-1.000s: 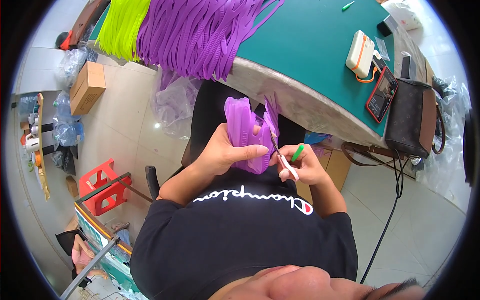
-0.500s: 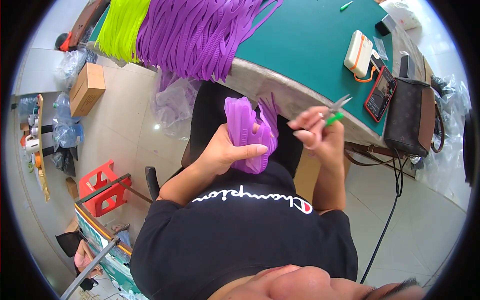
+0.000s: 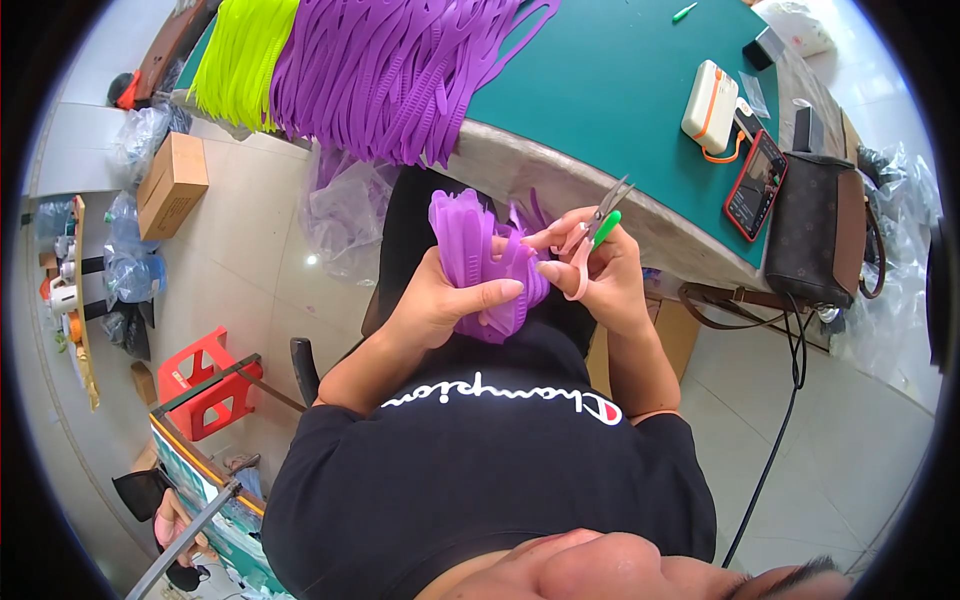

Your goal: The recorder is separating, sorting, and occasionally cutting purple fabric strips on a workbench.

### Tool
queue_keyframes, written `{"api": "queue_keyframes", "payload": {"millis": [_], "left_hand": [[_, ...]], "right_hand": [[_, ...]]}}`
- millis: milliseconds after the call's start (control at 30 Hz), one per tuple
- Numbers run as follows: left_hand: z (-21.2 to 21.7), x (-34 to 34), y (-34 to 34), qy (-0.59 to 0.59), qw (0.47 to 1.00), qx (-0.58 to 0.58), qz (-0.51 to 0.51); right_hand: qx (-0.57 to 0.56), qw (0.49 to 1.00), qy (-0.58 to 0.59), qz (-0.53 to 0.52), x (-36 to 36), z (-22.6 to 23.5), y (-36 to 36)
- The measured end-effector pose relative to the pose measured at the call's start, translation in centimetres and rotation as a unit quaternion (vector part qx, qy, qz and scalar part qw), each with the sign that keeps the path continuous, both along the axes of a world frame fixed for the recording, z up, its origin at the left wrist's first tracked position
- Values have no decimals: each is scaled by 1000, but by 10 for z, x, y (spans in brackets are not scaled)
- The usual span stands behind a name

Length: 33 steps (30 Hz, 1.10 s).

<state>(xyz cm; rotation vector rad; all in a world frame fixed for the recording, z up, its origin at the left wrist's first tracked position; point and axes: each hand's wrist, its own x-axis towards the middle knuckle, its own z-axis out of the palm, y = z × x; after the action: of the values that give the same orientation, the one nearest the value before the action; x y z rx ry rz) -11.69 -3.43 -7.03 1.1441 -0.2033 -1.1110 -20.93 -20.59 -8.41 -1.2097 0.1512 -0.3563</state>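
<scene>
My left hand [image 3: 445, 305] is wrapped round a bundle of purple rubber straps [image 3: 466, 235], its thumb lying across their front. The straps have ribbed sections and stand folded above my lap. My right hand [image 3: 612, 275] holds small scissors [image 3: 608, 204] with pink handles, blades pointing up and away. A bright green piece [image 3: 606, 230] sits beside the blades; I cannot tell whether it belongs to the scissors. The thumb and index finger of my right hand reach to the bundle's right side, where the contact is partly hidden.
On the green table [image 3: 590, 90] lie a heap of purple straps [image 3: 370, 80] and yellow-green straps [image 3: 240, 65]. A power bank [image 3: 711, 105], a phone [image 3: 755, 186] and a brown bag [image 3: 815, 235] are at the right. A red stool [image 3: 208, 385] stands left; a cable hangs right.
My right hand has moved left with the scissors, up to the bundle. My left hand and the straps have shifted slightly left.
</scene>
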Motion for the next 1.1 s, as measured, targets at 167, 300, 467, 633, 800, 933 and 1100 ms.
{"api": "queue_keyframes", "payload": {"millis": [167, 300, 467, 633, 800, 933, 1100], "left_hand": [[-3, 0, 3, -22, 1000, 11, -16], [1, -2, -1, -35, 999, 5, 2], [-5, -2, 0, -42, 999, 1, 16], [-1, 6, 2, 68, 995, 1, -76], [7, 7, -1, 70, 991, 25, -115], [3, 6, -1, 49, 989, 47, -134], [5, 5, 1, 28, 996, 14, -83]], "right_hand": [[-109, 993, 4, -43, -3, -4, 8], [-153, 987, 2, -52, -4, -3, 8], [-229, 967, -11, -110, -6, -7, 8], [-268, 948, 5, -170, 0, -13, 2], [-251, 948, 24, -192, 7, -11, 3], [-247, 951, 43, -183, 5, -13, 3], [-121, 987, 34, -96, -7, -4, -1]]}}
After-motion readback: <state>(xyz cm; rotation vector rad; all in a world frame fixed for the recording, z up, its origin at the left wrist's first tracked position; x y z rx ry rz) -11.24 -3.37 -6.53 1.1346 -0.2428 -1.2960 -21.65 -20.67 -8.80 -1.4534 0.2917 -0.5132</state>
